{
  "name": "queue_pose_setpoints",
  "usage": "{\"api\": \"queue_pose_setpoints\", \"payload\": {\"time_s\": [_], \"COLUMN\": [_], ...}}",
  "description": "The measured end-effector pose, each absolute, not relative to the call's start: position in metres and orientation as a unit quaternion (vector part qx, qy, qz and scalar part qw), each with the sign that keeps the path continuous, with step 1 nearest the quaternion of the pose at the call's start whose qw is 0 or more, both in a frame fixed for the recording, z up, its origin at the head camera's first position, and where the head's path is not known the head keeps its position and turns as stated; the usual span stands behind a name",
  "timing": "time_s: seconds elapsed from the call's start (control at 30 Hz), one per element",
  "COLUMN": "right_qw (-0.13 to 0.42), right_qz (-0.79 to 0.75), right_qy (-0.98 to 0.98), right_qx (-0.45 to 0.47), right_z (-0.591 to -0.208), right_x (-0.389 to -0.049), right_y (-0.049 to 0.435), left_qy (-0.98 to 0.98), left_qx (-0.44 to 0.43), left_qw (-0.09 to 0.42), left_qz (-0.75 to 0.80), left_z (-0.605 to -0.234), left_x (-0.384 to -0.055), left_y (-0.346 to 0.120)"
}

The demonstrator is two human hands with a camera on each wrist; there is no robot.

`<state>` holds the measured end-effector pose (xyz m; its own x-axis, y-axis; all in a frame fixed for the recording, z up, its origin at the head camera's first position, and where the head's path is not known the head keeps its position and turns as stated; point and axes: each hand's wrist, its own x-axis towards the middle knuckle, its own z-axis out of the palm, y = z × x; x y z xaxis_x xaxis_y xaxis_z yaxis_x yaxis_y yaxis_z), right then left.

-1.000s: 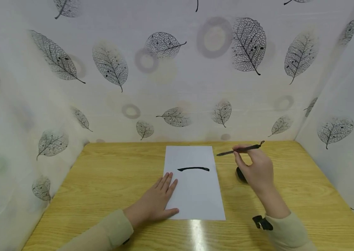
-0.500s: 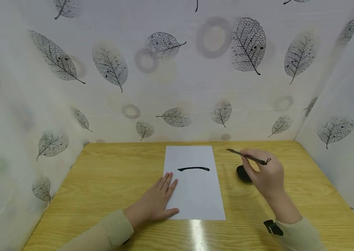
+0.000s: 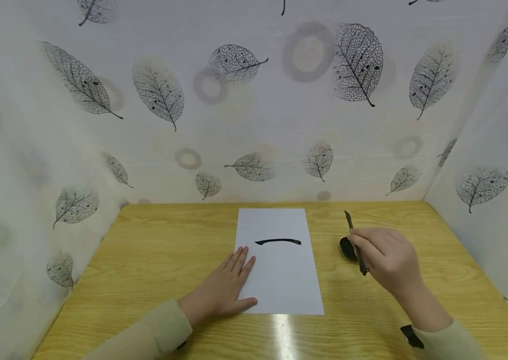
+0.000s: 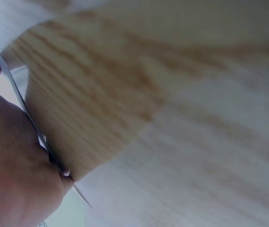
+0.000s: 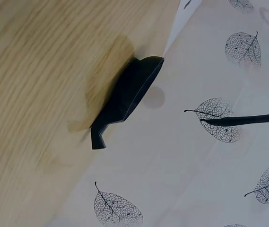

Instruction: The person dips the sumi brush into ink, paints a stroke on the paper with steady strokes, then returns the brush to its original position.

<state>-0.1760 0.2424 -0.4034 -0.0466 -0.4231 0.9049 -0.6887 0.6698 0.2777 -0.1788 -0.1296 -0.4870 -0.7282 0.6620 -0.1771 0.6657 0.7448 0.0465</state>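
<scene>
A writing brush [image 3: 349,220] with a dark handle and a small loop at its end is pinched between the fingers and thumb of my right hand [image 3: 391,257]. Its tip points up and away, toward the back wall. Partly behind that hand stands a small black dish [image 3: 346,248]; the right wrist view shows this dish [image 5: 133,85] side-on with the brush [image 5: 247,120] apart from it. My left hand [image 3: 220,289] lies flat, fingers spread, on the left edge of a white sheet of paper [image 3: 283,280]. One black horizontal stroke [image 3: 278,241] marks the sheet.
The wood-grain table [image 3: 159,240] carries the paper in the middle and the dish to its right. A pale cloth with leaf prints [image 3: 254,125] rises behind the table and along both sides.
My right hand has drawn back to the right, away from the paper, and the brush has swung from pointing left to pointing away. The left hand and the paper stay put.
</scene>
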Motion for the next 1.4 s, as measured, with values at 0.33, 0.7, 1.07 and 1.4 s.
{"api": "queue_pose_setpoints", "payload": {"time_s": [0.33, 0.7, 1.07, 1.4], "right_qw": [0.555, 0.522, 0.502, 0.484], "right_qz": [0.059, 0.0, -0.04, -0.059], "right_qy": [-0.702, -0.711, -0.711, -0.712], "right_qx": [0.442, 0.471, 0.491, 0.505], "right_z": [-0.404, -0.42, -0.435, -0.448], "right_x": [-0.165, -0.156, -0.152, -0.151], "right_y": [0.257, 0.279, 0.295, 0.314], "left_qy": [0.928, 0.929, 0.93, 0.93], "left_qx": [0.361, 0.359, 0.354, 0.355], "left_qw": [0.094, 0.095, 0.098, 0.092], "left_qz": [0.001, -0.004, -0.008, -0.011], "left_z": [-0.487, -0.485, -0.484, -0.484], "left_x": [-0.178, -0.178, -0.178, -0.178], "left_y": [-0.13, -0.13, -0.129, -0.129]}}
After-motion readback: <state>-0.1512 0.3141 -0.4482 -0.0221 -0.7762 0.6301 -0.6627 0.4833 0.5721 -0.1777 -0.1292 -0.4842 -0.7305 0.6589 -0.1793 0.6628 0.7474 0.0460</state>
